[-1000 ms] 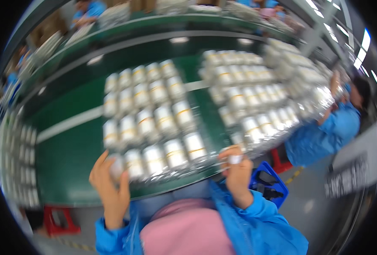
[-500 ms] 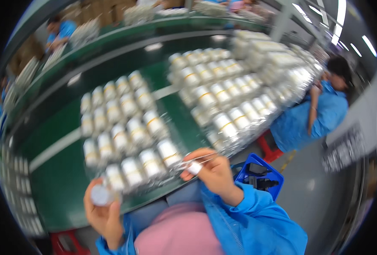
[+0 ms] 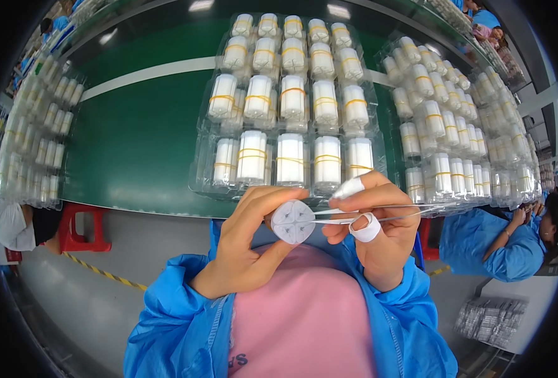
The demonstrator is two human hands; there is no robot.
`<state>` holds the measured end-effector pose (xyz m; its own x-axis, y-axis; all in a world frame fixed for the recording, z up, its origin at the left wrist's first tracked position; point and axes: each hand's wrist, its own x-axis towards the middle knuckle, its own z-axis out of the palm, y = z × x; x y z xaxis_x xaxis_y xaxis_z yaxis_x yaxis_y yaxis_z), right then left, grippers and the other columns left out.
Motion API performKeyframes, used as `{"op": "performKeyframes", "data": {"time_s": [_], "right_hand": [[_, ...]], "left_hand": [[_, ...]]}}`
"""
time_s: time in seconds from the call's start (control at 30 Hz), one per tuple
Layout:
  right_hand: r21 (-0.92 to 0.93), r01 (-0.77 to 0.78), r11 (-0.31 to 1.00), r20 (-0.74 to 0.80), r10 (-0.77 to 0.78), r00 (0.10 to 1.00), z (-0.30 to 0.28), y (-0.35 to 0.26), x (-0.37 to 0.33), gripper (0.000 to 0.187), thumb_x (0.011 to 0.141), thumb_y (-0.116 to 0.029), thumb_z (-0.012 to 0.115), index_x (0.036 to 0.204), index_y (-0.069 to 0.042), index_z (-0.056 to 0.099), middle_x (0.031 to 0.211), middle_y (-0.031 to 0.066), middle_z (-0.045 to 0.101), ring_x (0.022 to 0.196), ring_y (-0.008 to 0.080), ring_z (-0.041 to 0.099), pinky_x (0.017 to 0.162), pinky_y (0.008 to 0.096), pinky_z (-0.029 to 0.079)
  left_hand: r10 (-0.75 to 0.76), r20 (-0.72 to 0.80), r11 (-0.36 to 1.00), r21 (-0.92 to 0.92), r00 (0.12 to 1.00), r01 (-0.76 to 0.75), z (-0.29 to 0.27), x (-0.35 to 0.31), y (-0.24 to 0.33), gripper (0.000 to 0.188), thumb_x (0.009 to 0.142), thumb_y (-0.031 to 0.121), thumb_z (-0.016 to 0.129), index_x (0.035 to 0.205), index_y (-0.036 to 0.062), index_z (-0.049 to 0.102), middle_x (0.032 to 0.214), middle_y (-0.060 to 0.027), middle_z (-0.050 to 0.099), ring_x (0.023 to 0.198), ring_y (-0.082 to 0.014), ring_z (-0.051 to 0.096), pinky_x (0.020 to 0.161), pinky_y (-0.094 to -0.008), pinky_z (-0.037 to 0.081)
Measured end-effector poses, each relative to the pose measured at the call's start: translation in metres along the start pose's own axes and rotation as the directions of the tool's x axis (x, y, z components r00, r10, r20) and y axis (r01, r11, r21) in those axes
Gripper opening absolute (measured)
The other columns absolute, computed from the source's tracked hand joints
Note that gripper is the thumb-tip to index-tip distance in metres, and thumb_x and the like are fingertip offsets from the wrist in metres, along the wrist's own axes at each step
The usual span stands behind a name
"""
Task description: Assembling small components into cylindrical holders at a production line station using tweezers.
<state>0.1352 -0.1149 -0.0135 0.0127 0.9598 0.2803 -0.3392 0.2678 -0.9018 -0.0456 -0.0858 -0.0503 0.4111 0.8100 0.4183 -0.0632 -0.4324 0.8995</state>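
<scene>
Tweezers (image 3: 337,221) at bundle (image 3: 293,222), tip contact unclear

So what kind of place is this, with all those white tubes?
Probably a factory, perhaps an assembly line. There's a long green worktable, clear plastic trays holding rows of yellow-banded white cylinders, and a co-worker in blue at the right.

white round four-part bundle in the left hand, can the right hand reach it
Likely yes: the right hand holds slim silver metal tweezers with a tip at the white round bundle, and nothing visible blocks the way.
</scene>
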Motion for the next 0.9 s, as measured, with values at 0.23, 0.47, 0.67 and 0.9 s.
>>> {"op": "performKeyframes", "data": {"time_s": [0.23, 0.47, 0.67, 0.9], "right_hand": [[0.006, -0.058, 0.998, 0.006, 0.058, 0.998, 0.009, -0.001, 0.002, 0.023, 0.076, 0.014, 0.061, 0.099, 0.012, 0.057, 0.102, 0.0185, 0.055, 0.087, 0.0256, 0.065, 0.075, 0.0319, 0.059], [-0.239, 0.021, 0.971, 0.01, -0.02, 1.0, 0.008, 0.003, -0.004, 0.023, 0.073, 0.008, 0.069, 0.095, 0.008, 0.061, 0.093, 0.017, 0.062, 0.085, 0.0219, 0.066, 0.068, 0.0286, 0.055], [-0.381, 0.171, 0.909, 0.082, -0.151, 0.985, 0.013, 0.006, 0.0, 0.024, 0.068, 0.001, 0.075, 0.09, 0.002, 0.065, 0.089, 0.0147, 0.067, 0.078, 0.0214, 0.067, 0.065, 0.0284, 0.053], [-0.494, 0.253, 0.832, 0.148, -0.207, 0.967, 0.015, 0.008, 0.004, 0.022, 0.067, -0.001, 0.076, 0.087, 0.001, 0.067, 0.085, 0.0136, 0.068, 0.074, 0.0226, 0.067, 0.064, 0.0285, 0.053]], "left_hand": [[0.021, 0.004, 1.0, -0.017, 1.0, -0.021, -0.002, 0.0, -0.007, 0.054, 0.07, -0.01, 0.065, 0.121, -0.0004, 0.051, 0.113, -0.0139, 0.056, 0.095, -0.0232, 0.055, 0.069, -0.0275, 0.047], [0.017, 0.018, 1.0, -0.018, 1.0, -0.017, -0.006, -0.002, -0.01, 0.056, 0.069, -0.01, 0.064, 0.122, -0.0017, 0.05, 0.113, -0.0167, 0.053, 0.095, -0.0245, 0.055, 0.07, -0.028, 0.047], [0.042, -0.004, 0.999, -0.021, 0.999, -0.042, -0.009, -0.003, -0.01, 0.056, 0.069, -0.01, 0.063, 0.122, -0.0024, 0.049, 0.112, -0.0172, 0.052, 0.095, -0.0245, 0.055, 0.072, -0.0282, 0.047], [0.001, -0.014, 0.998, -0.065, 1.0, -0.002, -0.007, -0.006, -0.009, 0.055, 0.069, -0.009, 0.063, 0.122, -0.0031, 0.049, 0.111, -0.0178, 0.052, 0.096, -0.0282, 0.054, 0.08, -0.0321, 0.045]]}}
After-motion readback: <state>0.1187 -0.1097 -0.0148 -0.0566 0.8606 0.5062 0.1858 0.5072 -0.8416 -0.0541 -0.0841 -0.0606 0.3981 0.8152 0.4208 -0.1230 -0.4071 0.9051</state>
